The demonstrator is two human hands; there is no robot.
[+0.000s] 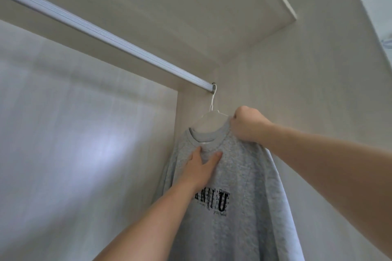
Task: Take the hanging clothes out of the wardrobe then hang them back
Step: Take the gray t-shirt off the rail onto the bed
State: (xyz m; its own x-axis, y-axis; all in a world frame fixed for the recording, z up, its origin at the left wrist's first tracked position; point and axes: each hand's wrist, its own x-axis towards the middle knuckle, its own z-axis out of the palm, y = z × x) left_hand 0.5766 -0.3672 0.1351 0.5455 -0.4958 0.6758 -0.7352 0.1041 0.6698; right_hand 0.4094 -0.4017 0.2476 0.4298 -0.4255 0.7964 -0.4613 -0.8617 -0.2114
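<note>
A grey sweatshirt with black lettering on its chest hangs on a thin white hanger. The hanger's hook sits over the right end of the silver wardrobe rail, close to the side wall. My right hand grips the sweatshirt's right shoulder where the hanger arm runs under the cloth. My left hand lies on the chest just below the collar, thumb and fingers spread and pinching a fold of the fabric.
The wardrobe's pale back panel fills the left. Its right side wall stands directly behind the sweatshirt. The top board runs above the rail, and no other clothes hang on the rail in view.
</note>
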